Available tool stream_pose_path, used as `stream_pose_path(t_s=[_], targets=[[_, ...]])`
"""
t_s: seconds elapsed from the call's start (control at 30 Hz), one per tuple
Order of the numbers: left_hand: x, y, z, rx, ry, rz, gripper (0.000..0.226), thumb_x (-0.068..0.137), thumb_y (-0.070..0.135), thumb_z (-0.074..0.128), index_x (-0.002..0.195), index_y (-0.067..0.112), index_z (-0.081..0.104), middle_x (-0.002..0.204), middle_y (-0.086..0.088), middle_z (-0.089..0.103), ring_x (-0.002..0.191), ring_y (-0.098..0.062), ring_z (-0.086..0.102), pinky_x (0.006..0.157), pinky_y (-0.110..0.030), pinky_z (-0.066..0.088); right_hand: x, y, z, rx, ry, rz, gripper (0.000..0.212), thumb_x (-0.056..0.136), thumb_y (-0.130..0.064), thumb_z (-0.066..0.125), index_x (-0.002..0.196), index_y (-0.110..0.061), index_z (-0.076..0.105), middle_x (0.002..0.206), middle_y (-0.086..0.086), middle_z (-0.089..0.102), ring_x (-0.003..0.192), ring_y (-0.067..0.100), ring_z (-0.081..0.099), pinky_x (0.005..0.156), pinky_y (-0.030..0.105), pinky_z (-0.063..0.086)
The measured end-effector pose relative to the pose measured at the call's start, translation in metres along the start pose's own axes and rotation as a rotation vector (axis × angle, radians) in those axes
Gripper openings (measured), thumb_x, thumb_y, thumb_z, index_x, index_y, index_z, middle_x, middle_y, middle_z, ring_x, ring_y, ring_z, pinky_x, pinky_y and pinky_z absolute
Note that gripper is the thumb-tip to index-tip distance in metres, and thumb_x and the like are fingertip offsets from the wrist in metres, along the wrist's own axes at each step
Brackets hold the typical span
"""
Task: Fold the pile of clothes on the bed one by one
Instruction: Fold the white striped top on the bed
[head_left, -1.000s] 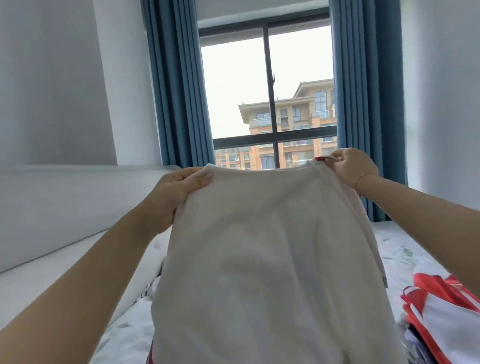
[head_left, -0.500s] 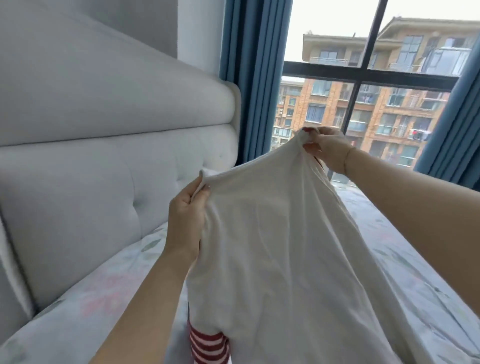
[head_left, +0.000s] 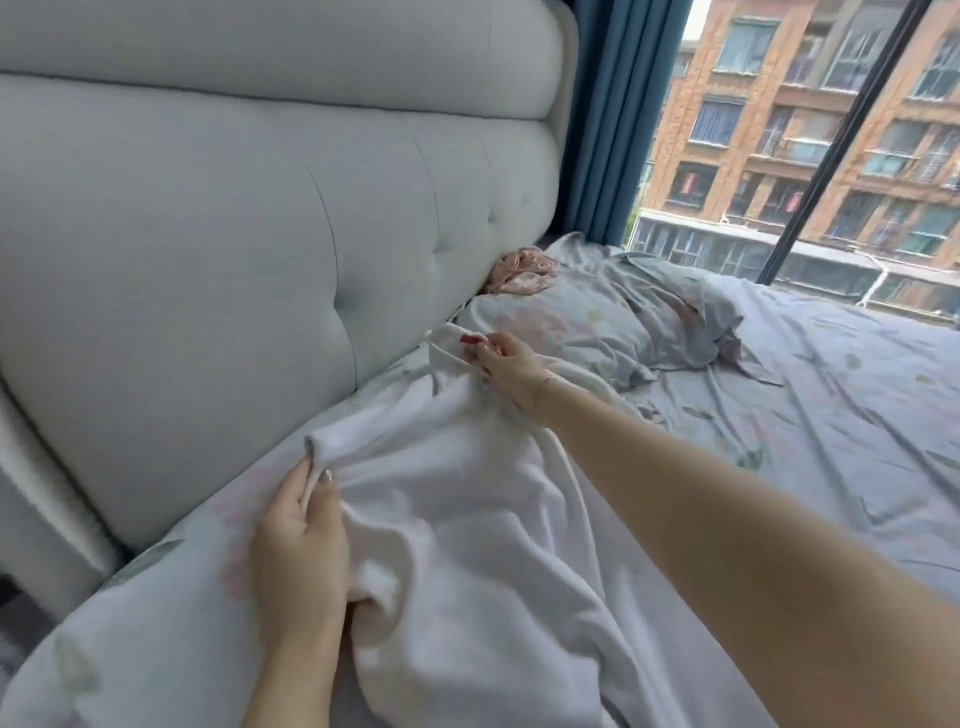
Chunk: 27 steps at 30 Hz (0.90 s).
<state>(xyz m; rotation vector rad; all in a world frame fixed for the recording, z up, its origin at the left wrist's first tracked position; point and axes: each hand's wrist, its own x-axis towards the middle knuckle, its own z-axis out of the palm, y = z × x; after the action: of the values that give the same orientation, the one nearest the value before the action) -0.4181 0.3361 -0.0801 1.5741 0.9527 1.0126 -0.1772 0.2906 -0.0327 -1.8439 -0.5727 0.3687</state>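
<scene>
your left hand (head_left: 296, 540) pinches a corner of the white top (head_left: 467, 519) between thumb and fingers, low over the sheet (head_left: 779, 415) near the headboard (head_left: 260, 234); your right hand (head_left: 506, 366) pinches the far corner of the same edge, just beside the pillow (head_left: 597, 322). the top lies on the bed between your arms, rumpled, with the held edge toward the headboard and the rest trailing back toward you

judging by this, the step is laying the top flat before the first fold. draw the two corners apart until the edge between them runs straight, then set it down without letting the cloth bunch. the deep creases in the middle will likely need smoothing with flat palms once you let go, working from the held edge toward you. keep the far corner clear of the pillow so it does not ride up on it, and keep the edge off the gap at the headboard

much is out of sight. the near end of the top runs off the bottom of the view, so you cannot tell whether the hem lies straight or is doubled under. your right forearm covers part of the right side, and no sleeve is plainly seen. whether the front or back faces up is unclear. the rest of the pile is not in view. a pink cloth (head_left: 519, 270) sits bunched behind the pillow against the headboard; what it is cannot be told
</scene>
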Motion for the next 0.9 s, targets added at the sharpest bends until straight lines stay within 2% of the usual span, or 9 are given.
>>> stream_pose_path(t_s=[0.1,0.2,0.3,0.37,0.4,0.47,0.6,0.8,0.9], targets=[[-0.002,-0.012,0.009,0.123,0.049,-0.031,0.032,0.101,0.018,0.043,0.128,0.012,0.058,0.106,-0.003,0.064,0.096,-0.023,0.055,0.075,-0.028,0.032,-0.005,0.013,0.008,-0.08,-0.033,-0.016,0.027,0.099,-0.012,0.046,0.124,-0.009,0.056,0.072,-0.002,0.05,0.057,0.011,0.043,0.048,0.019,0.035],[-0.004,-0.006,0.013,0.113,0.062,-0.071,0.036,0.098,0.015,0.047,0.134,0.012,0.048,0.118,0.0,0.058,0.11,-0.028,0.055,0.081,-0.03,0.034,-0.016,0.003,-0.01,-0.094,-0.108,-0.03,0.033,0.099,-0.006,0.046,0.131,-0.011,0.051,0.085,0.003,0.055,0.056,0.008,0.047,0.045,0.014,0.038],[-0.012,0.005,0.013,0.3,0.125,0.08,0.044,0.084,0.001,0.061,0.126,0.005,0.049,0.128,-0.018,0.051,0.114,-0.04,0.048,0.087,-0.042,0.037,-0.037,0.0,-0.044,-0.213,-0.107,-0.084,0.045,0.096,-0.009,0.051,0.139,-0.019,0.045,0.128,0.008,0.056,0.093,0.023,0.063,0.071,0.016,0.049],[-0.028,0.017,0.022,0.586,0.128,0.308,0.049,0.069,-0.004,0.066,0.116,0.007,0.057,0.126,-0.02,0.051,0.117,-0.044,0.046,0.092,-0.056,0.035,-0.065,0.004,-0.074,-0.236,-0.074,-0.117,0.038,0.093,-0.003,0.054,0.126,-0.022,0.056,0.125,0.009,0.061,0.108,0.036,0.061,0.089,0.029,0.05],[-0.04,0.025,0.03,0.666,0.087,0.406,0.047,0.065,-0.003,0.067,0.11,0.01,0.062,0.125,-0.017,0.054,0.119,-0.042,0.047,0.095,-0.061,0.032,-0.082,0.008,-0.091,-0.28,-0.064,-0.123,0.034,0.093,-0.002,0.055,0.12,-0.021,0.06,0.117,0.004,0.064,0.106,0.029,0.063,0.091,0.022,0.048],[-0.073,0.043,0.051,0.7,-0.127,0.553,0.038,0.067,0.004,0.07,0.102,0.018,0.067,0.12,-0.009,0.059,0.115,-0.035,0.053,0.1,-0.06,0.031,-0.122,0.017,-0.13,-0.431,-0.095,-0.106,0.027,0.094,-0.003,0.055,0.112,-0.02,0.066,0.101,-0.01,0.064,0.092,0.008,0.062,0.08,0.006,0.044],[-0.14,0.057,0.094,0.717,-0.675,0.585,0.031,0.091,0.026,0.052,0.122,0.027,0.057,0.131,0.003,0.048,0.123,-0.021,0.043,0.1,-0.037,0.033,-0.195,0.04,-0.203,-0.576,-0.065,0.029,0.019,0.094,-0.01,0.057,0.1,-0.023,0.07,0.103,-0.003,0.071,0.096,0.013,0.065,0.089,0.028,0.05],[-0.211,0.044,0.142,0.706,-1.215,0.661,0.057,0.098,0.05,0.042,0.149,0.037,0.023,0.16,0.008,0.015,0.148,-0.013,0.006,0.118,-0.042,0.009,-0.309,0.112,-0.279,-0.451,0.411,0.353,0.014,0.087,-0.015,0.06,0.096,-0.018,0.071,0.102,0.003,0.07,0.101,0.022,0.062,0.086,0.031,0.046],[-0.227,0.035,0.158,0.65,-1.337,0.695,0.062,0.095,0.054,0.046,0.15,0.045,0.017,0.16,0.014,0.016,0.148,-0.004,0.002,0.118,-0.044,-0.007,-0.348,0.153,-0.282,-0.335,0.525,0.474,0.04,0.073,-0.033,0.061,0.107,-0.011,0.064,0.114,0.013,0.065,0.104,0.028,0.059,0.091,0.04,0.048]])
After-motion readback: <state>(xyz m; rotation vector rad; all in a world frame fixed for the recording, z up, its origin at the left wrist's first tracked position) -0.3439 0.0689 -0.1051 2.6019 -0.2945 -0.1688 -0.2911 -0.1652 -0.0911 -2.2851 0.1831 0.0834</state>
